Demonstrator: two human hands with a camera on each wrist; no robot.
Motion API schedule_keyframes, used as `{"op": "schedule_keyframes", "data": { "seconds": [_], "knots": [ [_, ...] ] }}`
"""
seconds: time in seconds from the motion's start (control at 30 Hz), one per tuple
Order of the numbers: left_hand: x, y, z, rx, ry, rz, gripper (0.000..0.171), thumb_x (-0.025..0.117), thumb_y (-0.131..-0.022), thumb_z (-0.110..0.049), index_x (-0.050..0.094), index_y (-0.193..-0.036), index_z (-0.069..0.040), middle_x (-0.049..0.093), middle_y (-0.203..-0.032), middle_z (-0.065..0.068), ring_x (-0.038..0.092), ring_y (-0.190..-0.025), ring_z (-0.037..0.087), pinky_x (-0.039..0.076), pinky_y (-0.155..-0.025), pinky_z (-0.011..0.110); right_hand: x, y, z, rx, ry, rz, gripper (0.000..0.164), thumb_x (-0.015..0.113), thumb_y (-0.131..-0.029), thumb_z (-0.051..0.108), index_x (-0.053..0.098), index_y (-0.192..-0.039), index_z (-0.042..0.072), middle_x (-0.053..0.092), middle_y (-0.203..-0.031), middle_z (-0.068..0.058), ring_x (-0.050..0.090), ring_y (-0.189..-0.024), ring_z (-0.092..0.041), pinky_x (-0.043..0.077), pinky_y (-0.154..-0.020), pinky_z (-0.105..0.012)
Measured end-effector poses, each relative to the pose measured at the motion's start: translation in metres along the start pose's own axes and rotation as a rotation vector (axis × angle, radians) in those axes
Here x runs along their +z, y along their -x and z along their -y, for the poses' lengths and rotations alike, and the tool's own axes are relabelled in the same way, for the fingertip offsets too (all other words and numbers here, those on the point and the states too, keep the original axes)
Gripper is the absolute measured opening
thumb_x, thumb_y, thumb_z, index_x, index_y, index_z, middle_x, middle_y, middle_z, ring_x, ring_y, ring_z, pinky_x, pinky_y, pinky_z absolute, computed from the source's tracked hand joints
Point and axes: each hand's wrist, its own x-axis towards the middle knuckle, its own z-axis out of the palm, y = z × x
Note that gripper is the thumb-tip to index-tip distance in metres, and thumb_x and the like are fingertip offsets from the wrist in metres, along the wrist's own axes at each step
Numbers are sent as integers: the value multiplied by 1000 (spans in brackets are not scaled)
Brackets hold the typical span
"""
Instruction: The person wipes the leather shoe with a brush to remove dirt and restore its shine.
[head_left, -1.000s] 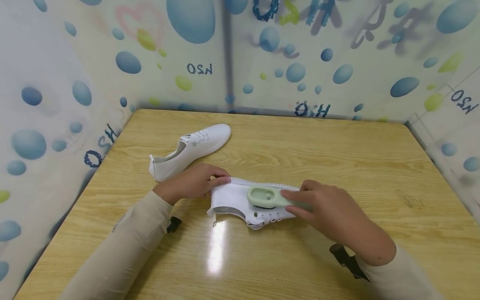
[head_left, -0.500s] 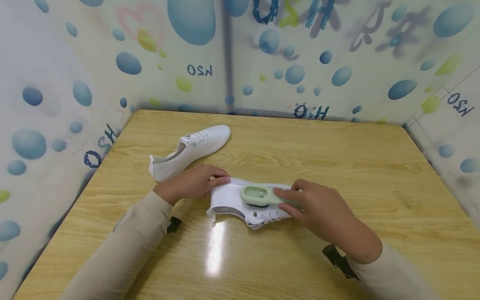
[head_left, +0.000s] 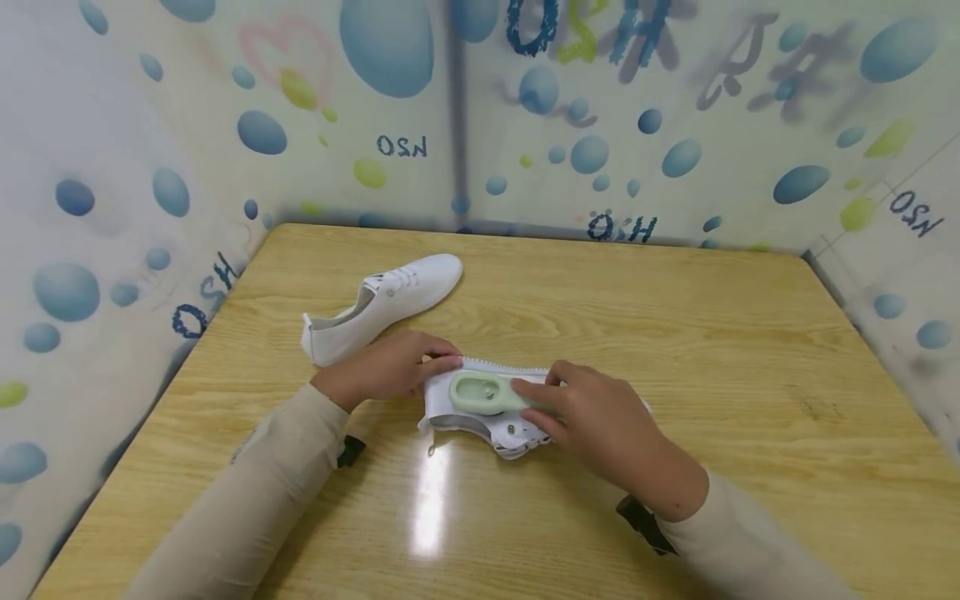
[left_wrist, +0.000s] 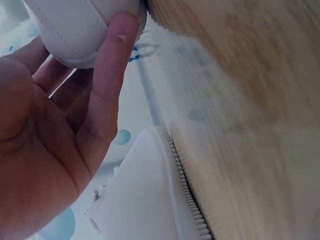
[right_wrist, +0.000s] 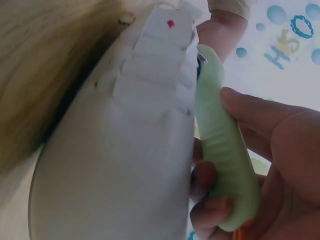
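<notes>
White shoe (head_left: 502, 423) lying on its side around the middle of a wood-grain tabletop (head_left: 712, 333), its ridged sole edge facing the far side, laces and collar facing the near side. The left hand (head_left: 397, 364) grips the heel end between thumb and fingers. The right hand (head_left: 606, 421) has its fingers wrapped around the handle of a pale green brush (head_left: 487, 393), whose oval head sits over the shoe's upturned side, near the left hand. A second white shoe (head_left: 382, 304) stands upright just beyond the left hand, its toe pointing away and to the right. Beige sleeves (head_left: 262, 483) cover both arms. Pale walls (head_left: 495, 108) behind the tabletop carry blue and yellow-green spots and some lettering.
</notes>
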Motion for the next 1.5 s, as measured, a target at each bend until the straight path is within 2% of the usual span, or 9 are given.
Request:
{"op": "schedule_keyframes", "data": {
  "seconds": [0.13,0.4,0.63,0.8,1.03,1.13,1.37,1.5],
  "knots": [
    [1,0,1,-16,-1,7,26,53,-105,-30,72,-118,-17,73,-109,1,63,-64,13,53,-60,27,-5,8,-6,27,-19,12,36,73,-92,33,70,-127,28,67,-97,-2,55,-69,-9,41,-52,-23],
    [2,0,3,-51,31,28,27,52,-105,-31,71,-120,-19,73,-108,2,62,-60,15,54,-56,29,-24,34,-27,157,-65,68,37,74,-91,32,69,-128,30,66,-96,3,49,-65,-3,38,-52,-22],
    [4,0,4,-69,47,35,27,52,-105,-32,70,-121,-19,72,-113,4,62,-58,17,54,-54,31,-39,54,-45,199,-79,84,36,73,-92,33,69,-127,33,65,-94,7,44,-59,0,34,-50,-23],
    [4,0,4,-77,55,35,27,53,-105,-31,70,-121,-18,71,-117,5,63,-57,18,55,-53,32,-35,52,-44,178,-86,69,36,74,-91,32,69,-127,33,64,-92,10,41,-59,0,34,-50,-22],
    [2,0,2,-72,60,33,27,53,-105,-31,70,-120,-18,71,-116,5,63,-58,18,56,-53,32,-26,43,-31,152,-79,39,37,76,-89,31,70,-126,31,66,-94,5,47,-63,-1,36,-51,-21],
    [2,0,3,-73,67,30,26,54,-104,-31,70,-120,-17,70,-116,6,64,-62,17,56,-53,32,-30,44,-32,148,-69,34,37,76,-89,30,71,-126,30,67,-94,5,47,-62,-1,36,-50,-21],
    [2,-1,4,-86,87,39,27,53,-105,-32,70,-121,-18,70,-118,7,66,-64,17,57,-55,33,-47,56,-47,217,-85,115,36,71,-93,33,68,-128,31,64,-95,8,44,-60,-1,36,-51,-23],
    [2,-2,3,-85,71,40,28,53,-105,-33,70,-121,-19,70,-118,5,65,-63,17,57,-55,32,-48,59,-51,205,-96,104,36,72,-93,33,68,-128,31,63,-94,9,42,-59,0,35,-51,-23]
  ]
}}
